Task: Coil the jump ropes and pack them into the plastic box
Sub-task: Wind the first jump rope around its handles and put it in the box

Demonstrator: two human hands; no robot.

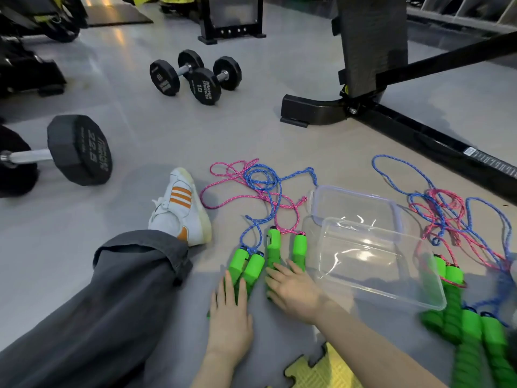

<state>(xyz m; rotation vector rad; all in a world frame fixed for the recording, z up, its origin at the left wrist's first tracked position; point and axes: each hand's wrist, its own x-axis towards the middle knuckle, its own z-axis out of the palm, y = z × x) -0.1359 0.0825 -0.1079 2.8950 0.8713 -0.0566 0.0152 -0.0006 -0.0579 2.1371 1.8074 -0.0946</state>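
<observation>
Blue and pink jump ropes (263, 189) lie tangled on the grey floor, with green foam handles at their near ends. My left hand (230, 309) lies flat, fingers straight, on the pair of handles of the blue rope (247, 266). My right hand (293, 289) rests with straight fingers on the near ends of the two handles of the pink rope (272, 245). A clear plastic box (377, 261) stands empty to the right, its clear lid (354, 203) just behind it. A second tangle of ropes (453, 217) with several green handles (458, 312) lies further right.
My outstretched leg in grey trousers and a white shoe (179, 211) lies to the left. Black dumbbells (195, 77) and a larger one (78, 152) sit beyond. A black machine base (335, 110) runs behind the box. A yellow foam mat piece (321, 371) lies near me.
</observation>
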